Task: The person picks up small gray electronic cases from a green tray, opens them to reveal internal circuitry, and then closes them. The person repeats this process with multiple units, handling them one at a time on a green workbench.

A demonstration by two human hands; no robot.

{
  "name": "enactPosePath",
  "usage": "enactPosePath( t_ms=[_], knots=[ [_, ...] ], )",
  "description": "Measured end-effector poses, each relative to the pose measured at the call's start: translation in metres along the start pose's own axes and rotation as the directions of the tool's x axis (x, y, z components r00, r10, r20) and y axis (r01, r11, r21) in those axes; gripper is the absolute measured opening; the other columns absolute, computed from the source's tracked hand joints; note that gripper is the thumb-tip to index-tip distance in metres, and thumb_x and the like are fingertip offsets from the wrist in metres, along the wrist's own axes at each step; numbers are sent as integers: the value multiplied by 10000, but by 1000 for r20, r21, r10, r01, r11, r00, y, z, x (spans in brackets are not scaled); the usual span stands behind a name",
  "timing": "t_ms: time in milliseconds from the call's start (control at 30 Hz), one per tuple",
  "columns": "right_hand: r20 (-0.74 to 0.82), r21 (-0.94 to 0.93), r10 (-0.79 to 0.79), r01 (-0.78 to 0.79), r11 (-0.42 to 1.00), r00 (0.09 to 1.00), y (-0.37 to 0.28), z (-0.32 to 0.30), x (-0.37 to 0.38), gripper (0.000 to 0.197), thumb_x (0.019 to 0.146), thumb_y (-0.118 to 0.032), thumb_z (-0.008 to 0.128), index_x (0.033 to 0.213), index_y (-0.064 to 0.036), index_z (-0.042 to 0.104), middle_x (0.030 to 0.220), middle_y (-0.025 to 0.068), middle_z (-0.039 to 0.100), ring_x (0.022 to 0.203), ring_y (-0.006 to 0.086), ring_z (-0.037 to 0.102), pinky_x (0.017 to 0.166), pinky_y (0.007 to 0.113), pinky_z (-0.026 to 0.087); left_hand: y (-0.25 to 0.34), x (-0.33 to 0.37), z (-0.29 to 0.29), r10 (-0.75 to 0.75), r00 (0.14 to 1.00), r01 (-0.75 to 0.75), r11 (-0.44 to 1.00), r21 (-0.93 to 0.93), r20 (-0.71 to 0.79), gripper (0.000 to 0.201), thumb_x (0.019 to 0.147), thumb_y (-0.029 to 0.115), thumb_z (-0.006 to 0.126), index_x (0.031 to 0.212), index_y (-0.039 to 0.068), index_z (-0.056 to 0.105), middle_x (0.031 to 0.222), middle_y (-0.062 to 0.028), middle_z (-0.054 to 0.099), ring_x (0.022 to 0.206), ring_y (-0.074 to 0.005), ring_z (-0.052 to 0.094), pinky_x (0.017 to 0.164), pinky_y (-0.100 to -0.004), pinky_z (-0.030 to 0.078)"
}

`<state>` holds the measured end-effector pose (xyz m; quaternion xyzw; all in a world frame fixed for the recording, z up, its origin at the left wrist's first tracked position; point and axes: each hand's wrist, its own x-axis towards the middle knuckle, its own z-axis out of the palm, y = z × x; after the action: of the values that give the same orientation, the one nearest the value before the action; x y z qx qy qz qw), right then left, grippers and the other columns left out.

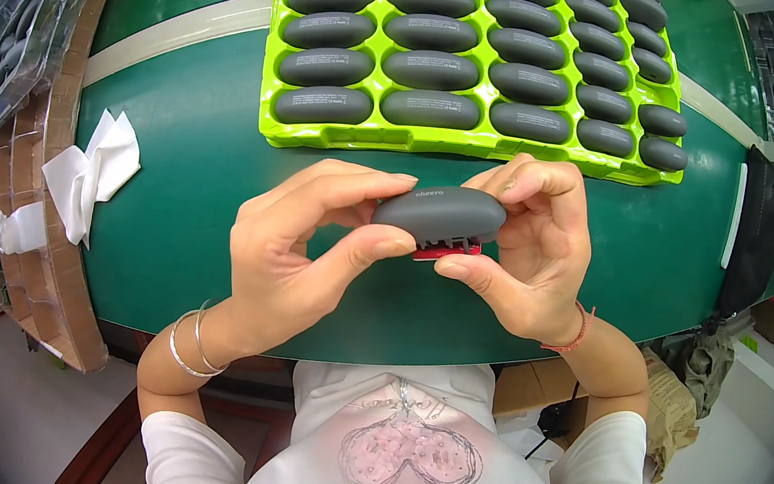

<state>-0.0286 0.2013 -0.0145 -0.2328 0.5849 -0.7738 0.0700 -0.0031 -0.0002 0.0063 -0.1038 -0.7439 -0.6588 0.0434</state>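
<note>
Between my two hands, above the near part of the green table, is a dark grey oval case (pixel 440 212). My left hand (pixel 306 239) pinches its left end, fingers on top and thumb below. At the right end my right hand (pixel 539 241) grips it the same way, the thumb low by a red part (pixel 446 250). That red part, with small dark pieces along it, shows under the case's lower edge; how it joins the case I cannot tell. Just beyond my hands lies a bright green tray (pixel 323 136) holding rows of similar dark grey oval cases (pixel 430 108).
On the left of the green table (pixel 175 239) lie crumpled white tissues (pixel 96 171). A small white bottle (pixel 17 228) rests on a cardboard divider box (pixel 45 289) at the left edge. Clear plastic trays (pixel 28 13) are stacked far left. A brown bag (pixel 669 408) stands at lower right.
</note>
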Motion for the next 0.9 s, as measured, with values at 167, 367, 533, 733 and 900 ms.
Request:
enactPosePath(
  t_ms=[167,367,533,733,900],
  knots=[
    [12,-47,-59,60,997,998,0,-3,2,556,748,103,715,1204,-13,419,1068,114,513,978,190,582,877,347,526,3,6,-5,162,983,-178,953,247,82,422,682,57,812,1074,11,665,909,-111,669,729,-200,609,659,-294,493],
    [41,-26,-167,168,985,985,6,-2,5,612,732,187,638,1274,7,419,1095,132,530,1013,221,604,901,372,533,5,3,-2,453,890,-424,777,465,55,520,585,45,851,1073,36,673,877,-74,661,748,-213,592,680,-305,471],
    [30,-8,-149,150,989,988,1,-2,6,598,729,189,642,1266,16,441,1119,131,530,996,215,605,879,358,538,0,3,-2,399,915,-386,822,418,61,480,603,39,848,1052,18,679,852,-81,646,744,-203,594,631,-294,475],
    [20,-46,-150,151,987,988,3,-4,4,550,733,172,660,1232,21,483,1140,124,529,963,198,603,806,322,534,3,4,-1,186,980,-197,954,225,72,426,638,-13,816,1037,-1,667,916,-119,655,776,-212,626,664,-307,517],
    [82,-160,-278,288,944,957,-1,-6,7,498,709,146,694,1163,6,541,1076,134,604,948,243,624,803,345,532,-8,9,-4,510,851,-511,753,413,123,437,607,-55,793,1019,-4,655,996,-152,657,830,-267,659,715,-329,554]
  ],
)
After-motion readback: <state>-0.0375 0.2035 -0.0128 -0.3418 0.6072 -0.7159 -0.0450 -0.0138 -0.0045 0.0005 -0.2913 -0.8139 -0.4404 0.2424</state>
